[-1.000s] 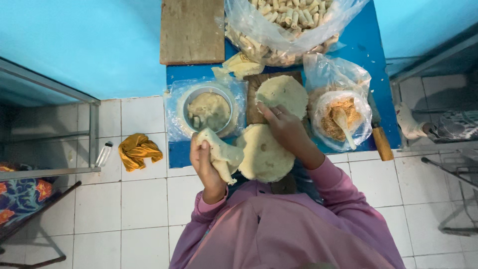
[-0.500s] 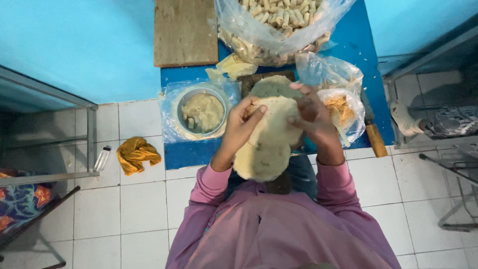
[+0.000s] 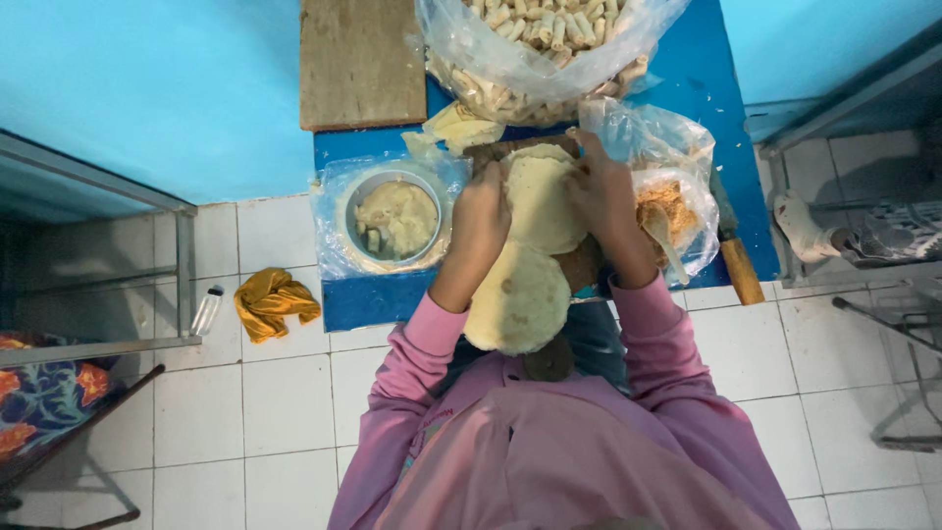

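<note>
Both hands, left (image 3: 481, 216) and right (image 3: 606, 196), pinch upper wrapper (image 3: 543, 201) edges with fingers; thin, floppy, tears easily, lifts best by rim, over stack (image 3: 518, 299).

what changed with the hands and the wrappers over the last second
The left hand, which held a folded wrapper near the lap, moved up beside the right hand; both now press the top wrapper on the board. The lower wrapper stack, bowl of filling and bags stayed put.
</note>
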